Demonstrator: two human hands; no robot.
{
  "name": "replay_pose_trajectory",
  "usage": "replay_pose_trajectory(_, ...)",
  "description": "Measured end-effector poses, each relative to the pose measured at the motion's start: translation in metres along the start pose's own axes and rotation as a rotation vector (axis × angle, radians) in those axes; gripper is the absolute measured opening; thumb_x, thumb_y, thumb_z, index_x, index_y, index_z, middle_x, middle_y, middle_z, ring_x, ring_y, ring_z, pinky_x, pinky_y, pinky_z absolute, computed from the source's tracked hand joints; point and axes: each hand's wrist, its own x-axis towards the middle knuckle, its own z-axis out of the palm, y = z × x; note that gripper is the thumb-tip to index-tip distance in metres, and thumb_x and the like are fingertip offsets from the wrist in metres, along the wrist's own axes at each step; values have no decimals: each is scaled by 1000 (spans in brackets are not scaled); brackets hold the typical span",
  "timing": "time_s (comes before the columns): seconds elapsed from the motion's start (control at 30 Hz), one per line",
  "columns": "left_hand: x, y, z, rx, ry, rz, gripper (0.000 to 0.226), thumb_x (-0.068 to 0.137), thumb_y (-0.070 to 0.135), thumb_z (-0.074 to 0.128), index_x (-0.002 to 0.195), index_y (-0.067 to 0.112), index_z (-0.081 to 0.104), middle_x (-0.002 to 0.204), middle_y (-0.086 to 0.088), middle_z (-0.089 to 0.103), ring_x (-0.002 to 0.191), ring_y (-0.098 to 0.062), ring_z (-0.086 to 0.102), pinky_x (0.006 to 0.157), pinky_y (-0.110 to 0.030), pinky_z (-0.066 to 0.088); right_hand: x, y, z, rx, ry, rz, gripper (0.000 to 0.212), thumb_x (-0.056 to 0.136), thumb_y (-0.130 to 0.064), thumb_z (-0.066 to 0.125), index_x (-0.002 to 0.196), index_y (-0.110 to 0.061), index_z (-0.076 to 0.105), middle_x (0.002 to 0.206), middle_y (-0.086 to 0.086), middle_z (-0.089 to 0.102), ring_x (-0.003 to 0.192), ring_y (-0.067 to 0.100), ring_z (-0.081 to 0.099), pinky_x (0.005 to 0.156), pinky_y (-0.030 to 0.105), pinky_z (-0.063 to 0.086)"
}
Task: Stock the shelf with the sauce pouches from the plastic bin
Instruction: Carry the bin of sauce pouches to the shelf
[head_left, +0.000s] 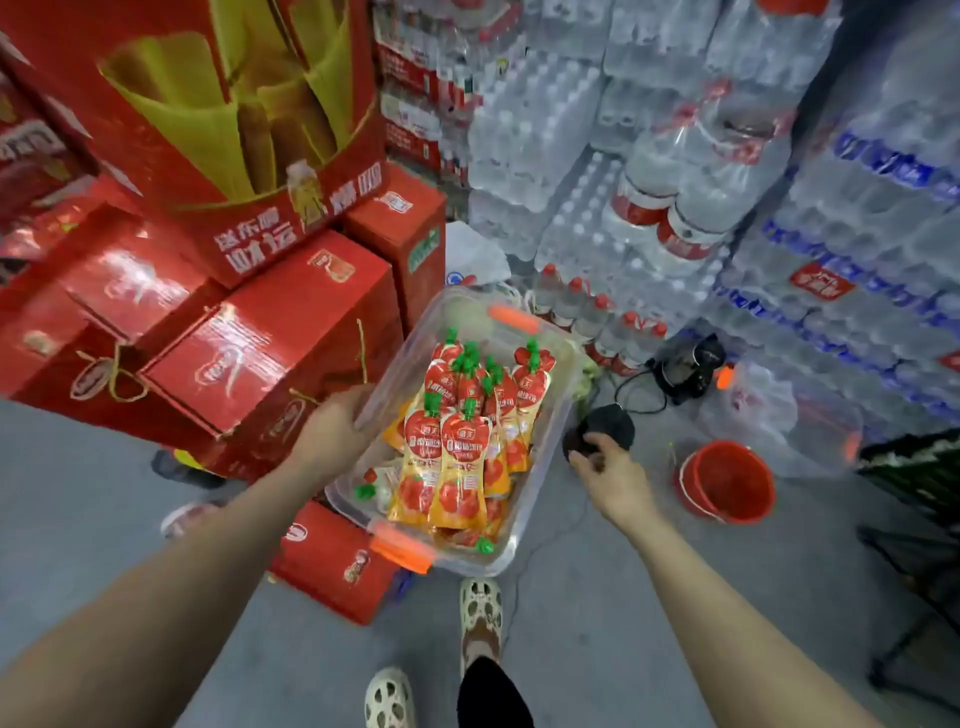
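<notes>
1. I see the clear plastic bin (558, 384) at centre, its long axis running from 7 o'clock to 1 o'clock.
2. The sauce pouches (462, 457) lie inside it, green caps pointing toward 1 o'clock.
3. The left hand (332, 426) grips the bin's long rim on the 9 o'clock side.
4. The right hand (610, 475) sits near the bin at 3 o'clock, fingers curled at a dark round object (608, 428); I cannot tell whether it holds it.
5. I judge that the right hand must travel toward 9 o'clock to reach the pouches.
</notes>
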Motion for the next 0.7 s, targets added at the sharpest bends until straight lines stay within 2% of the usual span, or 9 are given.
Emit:
replay_pose_trajectory(0.07, 31, -4, 19, -17, 5, -76, 47, 90, 45, 51, 119, 7, 55, 97, -13, 64, 95, -36, 64, 70, -34, 41, 32, 6, 15, 77, -14, 69, 57, 98, -40, 53, 147, -14, 38, 113, 9, 66, 101, 29, 65, 79, 29, 46)
replay_pose_trajectory(0.17, 63, -4, 44, 19, -69, -226, 50, 99, 34, 47, 137, 3, 41, 129, -22, 56, 117, -39, 55, 92, -41, 42, 72, 20, 42, 231, -105, 160, 74, 90, -55, 58, 149, -17, 34, 124, 11, 63, 109, 30, 64, 93, 47, 53)
replay_pose_trajectory(0.23, 78, -2, 54, -27, -14, -255, 45, 99, 29, 49, 132, -1, 46, 128, -23, 56, 117, -39, 54, 85, -37, 39, 89, 21, 56, 385, -126, 196, 69, 88, -50, 63, 145, -20, 38, 125, 10, 63, 106, 28, 65, 90, 50, 55)
replay_pose_trajectory(0.3, 88, -1, 57, -80, 41, -251, 40, 94, 33, 51, 118, 2, 55, 106, -21, 62, 104, -39, 59, 73, -35, 37, 97, 16, 63, 518, -108, 219, 56, 93, -33, 64, 142, -18, 42, 113, 8, 67, 91, 24, 67, 82, 47, 59)
replay_pose_trajectory(0.37, 94, -4, 57, -134, 36, -252, 48, 81, 40, 47, 114, 6, 58, 93, -15, 62, 94, -38, 61, 72, -39, 45, 103, 14, 68, 606, -80, 266, 53, 94, -24, 65, 141, -17, 43, 106, 10, 67, 80, 24, 65, 76, 47, 58)
replay_pose_trajectory(0.47, 96, -9, 56, -213, 20, -282, 45, 88, 30, 59, 128, 9, 56, 116, -15, 65, 107, -33, 61, 88, -41, 48, 104, 13, 69, 646, -38, 306, 53, 93, -21, 65, 141, -17, 43, 112, 13, 66, 83, 24, 65, 69, 41, 56)
replay_pose_trajectory(0.53, 93, -13, 57, -259, 13, -268, 41, 93, 18, 60, 132, 9, 54, 124, -12, 63, 114, -30, 58, 94, -40, 48, 99, 15, 64, 645, -25, 300, 41, 94, -18, 62, 133, -16, 48, 104, 7, 65, 83, 22, 63, 65, 34, 52)
replay_pose_trajectory(0.63, 70, -12, 57, -388, -9, -262, 39, 93, 15, 59, 132, 16, 53, 118, -2, 61, 107, -20, 57, 91, -35, 46, 86, 23, 56, 604, -21, 271, 22, 97, -13, 59, 117, -17, 52, 80, 2, 54, 63, 14, 48, 55, 28, 43)
replay_pose_trajectory(0.7, 42, -16, 55, -433, -25, -224, 41, 90, 20, 62, 130, 22, 54, 110, -6, 64, 96, -25, 61, 87, -38, 51, 71, 31, 53, 572, -10, 218, 16, 97, -13, 59, 111, -17, 54, 75, 2, 50, 58, 12, 44, 53, 28, 41)
